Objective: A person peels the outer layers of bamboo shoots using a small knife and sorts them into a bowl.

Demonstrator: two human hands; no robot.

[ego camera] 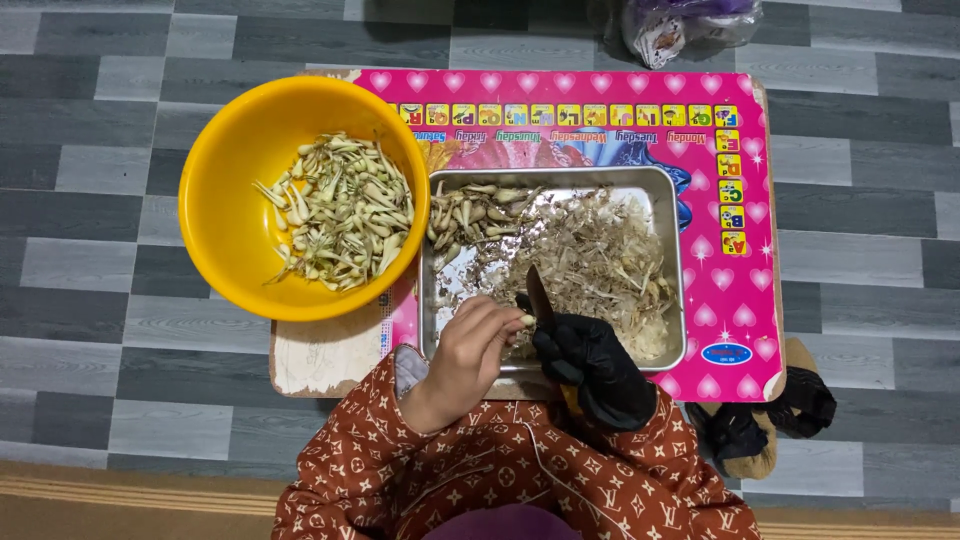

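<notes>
My left hand (470, 345), bare, pinches a small pale bulb (526, 320) over the near edge of a metal tray (672, 250). My right hand (592, 362), in a black glove, grips a knife whose dark blade (539, 293) points away from me and touches the bulb. The tray holds unpeeled bulbs (470, 215) at its far left and a heap of dry skins and roots (600, 260) across the middle and right.
A yellow bowl (225, 215) of peeled bulbs stands left of the tray. Both rest on a pink heart-patterned board (745, 300) on a grey tiled floor. A plastic bag (680, 25) lies beyond the board. A black glove on a sandal (765, 420) lies at right.
</notes>
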